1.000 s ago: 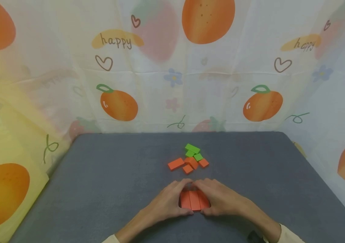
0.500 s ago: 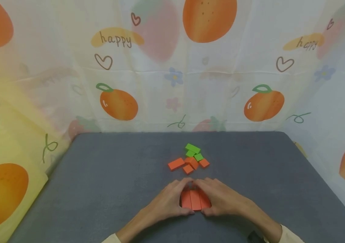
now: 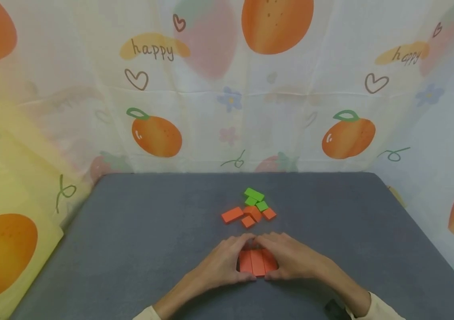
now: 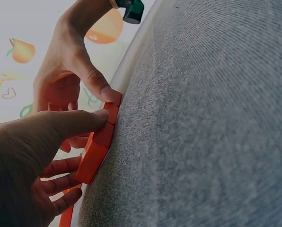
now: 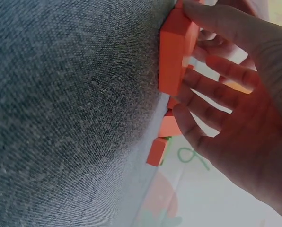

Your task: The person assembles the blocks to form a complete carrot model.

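Observation:
Three orange-red wooden blocks [image 3: 257, 263] lie side by side in a row on the table near its front. My left hand [image 3: 223, 262] grips the row from the left, with its thumb at the near edge and its fingers reaching round the far side. From the right, my right hand [image 3: 292, 258] holds the row in the same way, and the fingertips of both hands come close together behind it. In the left wrist view the thumb presses the edge of the blocks [image 4: 94, 153]. The right wrist view shows the end block [image 5: 173, 56] with the fingers along its far side.
Beyond the hands lies a loose group of orange blocks [image 3: 232, 215] and green blocks [image 3: 254, 194] on the dark grey table [image 3: 150, 222]. A fruit-patterned cloth [image 3: 202, 133] hangs behind the table. A dark band [image 3: 335, 310] is at the right wrist.

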The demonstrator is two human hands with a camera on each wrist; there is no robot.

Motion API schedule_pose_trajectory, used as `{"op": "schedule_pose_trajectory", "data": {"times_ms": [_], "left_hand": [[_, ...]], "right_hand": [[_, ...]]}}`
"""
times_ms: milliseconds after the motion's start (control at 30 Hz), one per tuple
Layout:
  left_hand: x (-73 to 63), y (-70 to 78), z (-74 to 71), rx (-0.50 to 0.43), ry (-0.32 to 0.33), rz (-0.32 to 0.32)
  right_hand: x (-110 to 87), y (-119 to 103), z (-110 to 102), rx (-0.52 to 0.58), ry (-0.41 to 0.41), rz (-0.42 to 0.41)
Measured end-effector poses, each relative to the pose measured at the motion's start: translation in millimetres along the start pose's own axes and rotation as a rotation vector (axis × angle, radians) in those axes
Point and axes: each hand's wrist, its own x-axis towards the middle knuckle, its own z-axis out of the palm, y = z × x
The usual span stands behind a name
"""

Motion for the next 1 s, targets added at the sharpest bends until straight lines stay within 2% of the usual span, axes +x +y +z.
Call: {"op": "schedule_pose_trajectory", "data": {"times_ms": [267, 500, 567, 633, 800, 900, 1000], "left_hand": [[0.8, -1.3, 0.3, -0.021, -0.001, -0.005], [-7.9, -6.6, -8.0, -0.055, 0.005, 0.068], [-11.6, -10.8, -12.9, -0.044, -0.001, 0.12], [-15.5, -16.3, -17.4, -0.005, -0.006, 0.208], [-20.5, -27.8, -21.9, 0.114, -0.061, 0.474], [-20.6, -30.9, -20.6, 0.181, -0.106, 0.563], [-20.7, -32.1, -19.0, 0.229, -0.128, 0.587]], "right_hand": [[0.4, 2, 1, 0.015, 0.008, -0.001], [3.5, 4, -11, -0.016, -0.007, 0.014], [6.4, 6, -18, -0.023, 0.012, 0.003], [11.3, 9, -26, -0.021, 0.028, 0.006], [30.1, 18, -44, 0.006, 0.024, 0.022], [44.0, 22, -48, -0.007, -0.004, 0.007], [57.7, 25, -44, -0.063, -0.049, -0.006]]}}
